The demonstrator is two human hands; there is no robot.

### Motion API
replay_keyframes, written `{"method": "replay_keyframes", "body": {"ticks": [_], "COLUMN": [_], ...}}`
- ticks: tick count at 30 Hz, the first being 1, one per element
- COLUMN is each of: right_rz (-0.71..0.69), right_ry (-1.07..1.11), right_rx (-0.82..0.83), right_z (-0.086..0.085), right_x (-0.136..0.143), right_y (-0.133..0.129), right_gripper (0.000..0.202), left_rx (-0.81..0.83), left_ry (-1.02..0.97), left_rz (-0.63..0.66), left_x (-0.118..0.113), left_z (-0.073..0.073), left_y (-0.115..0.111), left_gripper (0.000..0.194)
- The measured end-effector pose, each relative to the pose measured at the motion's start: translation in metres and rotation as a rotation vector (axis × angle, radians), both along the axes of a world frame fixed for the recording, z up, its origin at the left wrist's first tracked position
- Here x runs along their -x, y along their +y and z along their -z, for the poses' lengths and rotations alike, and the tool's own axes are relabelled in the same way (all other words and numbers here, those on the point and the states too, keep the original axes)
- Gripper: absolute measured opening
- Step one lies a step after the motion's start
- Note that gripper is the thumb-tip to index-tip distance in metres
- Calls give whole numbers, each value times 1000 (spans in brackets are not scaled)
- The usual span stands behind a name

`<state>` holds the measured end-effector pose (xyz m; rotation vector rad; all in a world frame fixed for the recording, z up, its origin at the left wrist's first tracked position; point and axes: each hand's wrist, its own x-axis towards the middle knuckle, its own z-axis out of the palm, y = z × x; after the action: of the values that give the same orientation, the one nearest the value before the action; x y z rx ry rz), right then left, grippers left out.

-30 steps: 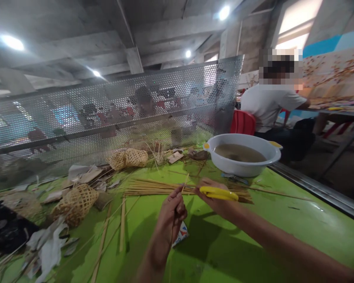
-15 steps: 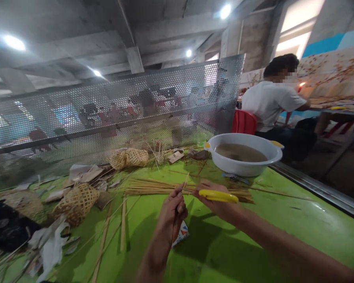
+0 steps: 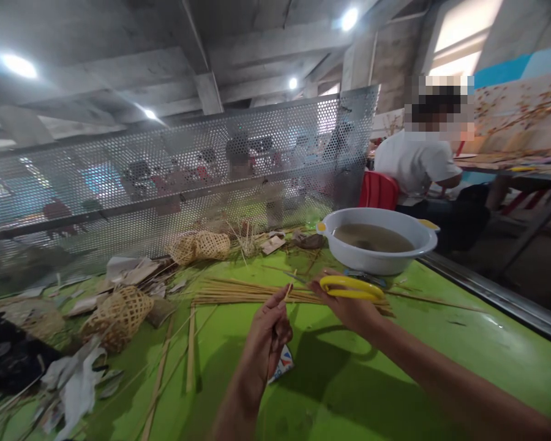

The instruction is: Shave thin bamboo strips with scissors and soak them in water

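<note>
My left hand (image 3: 272,324) pinches a thin bamboo strip (image 3: 289,291), whose tip sticks up above the fingertips. To its right, my right hand (image 3: 342,303) is closed on yellow-handled scissors (image 3: 351,287). The scissor blades point left, above and to the right of the strip's tip, apart from it. Beyond both hands a bundle of bamboo strips (image 3: 239,291) lies across the green table (image 3: 441,373). A small printed packet (image 3: 283,365) shows partly behind my left wrist.
A white basin (image 3: 371,260) of murky water stands at the back right. Woven baskets (image 3: 119,318), scraps and a black object (image 3: 13,355) lie to the left. A perforated metal screen (image 3: 188,177) runs behind. A seated person (image 3: 413,159) is at another table.
My right hand has moved right and slightly up with the scissors, away from my left hand. My left hand has hardly moved. The seated person's arm has lowered.
</note>
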<state>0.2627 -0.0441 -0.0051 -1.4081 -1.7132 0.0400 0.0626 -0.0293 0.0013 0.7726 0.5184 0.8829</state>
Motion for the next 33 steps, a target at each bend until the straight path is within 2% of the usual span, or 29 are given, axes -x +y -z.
{"method": "replay_keyframes", "body": {"ticks": [3,9,15,21,27,33], "right_rz": [56,-56,58,-70,67,-104], "right_ry": [-31,-84,-21,-54,-43,-199], "right_rx": [-40,85,-37,65,-39,90], "right_z": [-3,-9,-5,-6,-6,-3], "right_x": [-1,13,2,10,1,13], "right_y": [0,-10,-3,-7,-3,-10], "right_gripper": [29,37,34,35,32,30], "left_rx": [-16,30,-37,3,-40,3], "left_ry": [-10,46,24,68,58,86], "left_rz": [9,-68,2,-57,-19,-83], "left_x": [1,0,1,-1,0,-2], "left_z": [0,1,0,4,4,6], "left_y": [-1,3,0,5,3,6], "left_gripper": [48,50,52,57,55,52]}}
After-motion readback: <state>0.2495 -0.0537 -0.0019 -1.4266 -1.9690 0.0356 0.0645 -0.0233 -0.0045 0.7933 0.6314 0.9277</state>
